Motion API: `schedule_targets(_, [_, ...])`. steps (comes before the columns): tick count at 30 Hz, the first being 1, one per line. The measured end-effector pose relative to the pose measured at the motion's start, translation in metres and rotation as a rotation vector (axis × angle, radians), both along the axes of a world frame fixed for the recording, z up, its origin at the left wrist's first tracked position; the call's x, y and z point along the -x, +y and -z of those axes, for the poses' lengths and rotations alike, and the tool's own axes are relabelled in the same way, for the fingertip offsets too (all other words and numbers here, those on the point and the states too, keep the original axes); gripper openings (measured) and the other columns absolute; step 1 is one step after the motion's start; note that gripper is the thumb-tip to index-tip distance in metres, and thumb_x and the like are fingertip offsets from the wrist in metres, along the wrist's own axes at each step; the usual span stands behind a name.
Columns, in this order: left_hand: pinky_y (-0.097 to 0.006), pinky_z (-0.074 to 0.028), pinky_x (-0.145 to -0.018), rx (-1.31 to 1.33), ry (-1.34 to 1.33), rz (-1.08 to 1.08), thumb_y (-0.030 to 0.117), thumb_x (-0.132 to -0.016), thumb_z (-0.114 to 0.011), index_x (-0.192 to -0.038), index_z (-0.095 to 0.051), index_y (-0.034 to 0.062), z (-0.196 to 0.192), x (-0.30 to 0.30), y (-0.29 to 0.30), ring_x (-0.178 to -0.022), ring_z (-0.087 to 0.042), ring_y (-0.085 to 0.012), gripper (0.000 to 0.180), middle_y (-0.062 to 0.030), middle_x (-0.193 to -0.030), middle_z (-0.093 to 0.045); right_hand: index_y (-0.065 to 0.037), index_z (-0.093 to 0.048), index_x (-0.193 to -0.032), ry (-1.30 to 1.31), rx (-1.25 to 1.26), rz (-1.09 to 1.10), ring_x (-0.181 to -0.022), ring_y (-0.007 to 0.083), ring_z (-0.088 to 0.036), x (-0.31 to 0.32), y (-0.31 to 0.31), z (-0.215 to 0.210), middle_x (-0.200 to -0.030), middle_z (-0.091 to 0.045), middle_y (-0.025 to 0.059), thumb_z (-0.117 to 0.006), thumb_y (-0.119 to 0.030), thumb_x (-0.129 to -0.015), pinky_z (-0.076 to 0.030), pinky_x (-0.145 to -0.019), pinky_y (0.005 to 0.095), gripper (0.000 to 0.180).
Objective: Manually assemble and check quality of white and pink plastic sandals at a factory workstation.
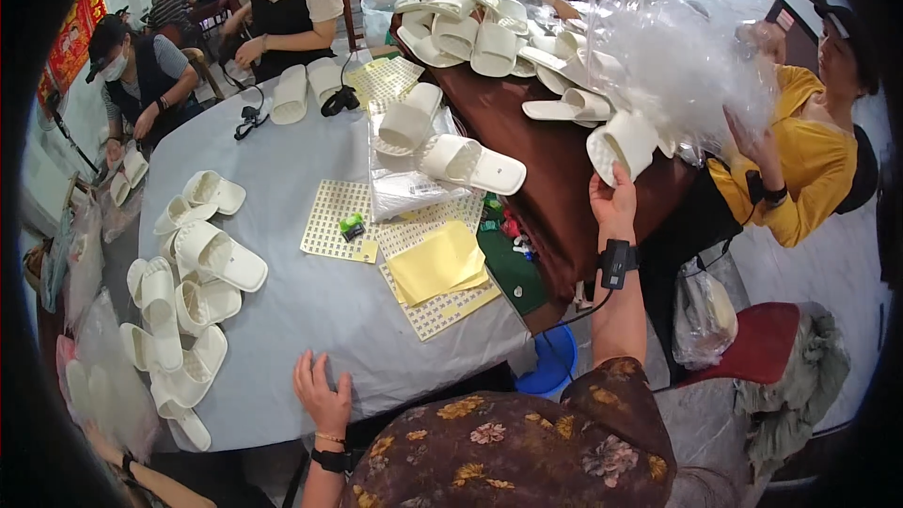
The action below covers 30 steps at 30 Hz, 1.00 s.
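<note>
My right hand (pixel 613 198) reaches out to the right and pinches the toe or heel edge of a white slipper (pixel 628 141) at the near side of a large heap of white slippers (pixel 494 42). Which end it grips I cannot tell. At the near edge of the grey-covered table (pixel 282 320), my left hand (pixel 323 395) lies with its fingers apart and holds nothing. Two loose slippers (pixel 473 166) rest ahead on a stack of clear plastic bags (pixel 404 190). Yellow paper (pixel 437 263) lies over a sticker sheet (pixel 442 312) between my hands.
Piled slippers (pixel 221 254) line the table's left side. Small green packets (pixel 352 226) sit on another sticker sheet (pixel 329 207). A person in yellow (pixel 800 150) handles a big clear plastic bag (pixel 677 56) at right. Other people work around the tables. A blue bucket (pixel 547 362) stands below.
</note>
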<state>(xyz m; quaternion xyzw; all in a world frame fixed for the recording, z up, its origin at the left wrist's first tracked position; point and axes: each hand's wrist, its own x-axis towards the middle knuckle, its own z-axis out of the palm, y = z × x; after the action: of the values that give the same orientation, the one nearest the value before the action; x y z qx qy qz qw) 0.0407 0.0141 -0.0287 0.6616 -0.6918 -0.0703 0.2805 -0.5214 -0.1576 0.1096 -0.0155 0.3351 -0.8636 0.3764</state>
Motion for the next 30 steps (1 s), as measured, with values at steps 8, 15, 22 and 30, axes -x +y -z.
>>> schedule_targets(8, [-0.049, -0.033, -0.108, 0.029, 0.186, 0.003, 0.019, -0.082, -0.069, -0.124, -0.058, 0.0037, -0.011, -0.01, -0.001, -0.129, -0.043, -0.039, 0.046, -0.0191, -0.138, -0.049, -0.002, -0.052, -0.128, 0.249, 0.212, -0.528, -0.101, 0.026, -0.066, -0.081, 0.041, -0.086, -0.119, -0.064, 0.0128, -0.06, -0.009, -0.093, -0.059, -0.066, 0.0326, 0.037])
schedule_targets(15, [-0.042, -0.037, -0.107, -0.029, 0.612, 0.034, 0.026, -0.092, -0.061, -0.138, -0.047, 0.0043, -0.067, -0.031, -0.007, -0.128, -0.048, -0.0306, 0.053, -0.0158, -0.142, -0.047, 0.01, -0.05, -0.13, 0.625, 0.116, -0.929, -0.106, 0.0312, -0.066, -0.165, 0.083, -0.114, -0.12, -0.064, 0.021, -0.062, -0.009, -0.076, -0.053, -0.094, 0.0422, 0.058])
schedule_targets(22, [-0.039, -0.041, -0.104, 0.066, 1.292, 0.016, 0.043, -0.1, -0.048, -0.152, -0.026, 0.0057, -0.078, -0.059, 0.0, -0.128, -0.048, -0.0273, 0.068, -0.0154, -0.147, -0.04, 0.008, -0.058, -0.122, 0.823, -0.176, -1.52, -0.095, 0.0171, -0.066, -0.257, 0.026, -0.072, -0.109, -0.067, 0.0107, -0.065, -0.011, -0.083, -0.052, -0.084, 0.0296, 0.044])
schedule_targets(30, [-0.044, -0.035, -0.109, 0.121, 0.268, 0.011, 0.01, -0.073, -0.075, -0.139, -0.047, 0.0082, -0.085, -0.056, 0.005, -0.133, -0.042, -0.0344, 0.072, -0.0158, -0.146, -0.043, 0.005, -0.064, -0.111, 1.085, -0.284, -1.893, -0.088, 0.0133, -0.063, -0.32, -0.022, 0.015, -0.099, -0.068, 0.0063, -0.072, -0.02, -0.081, -0.05, -0.079, 0.0268, 0.04])
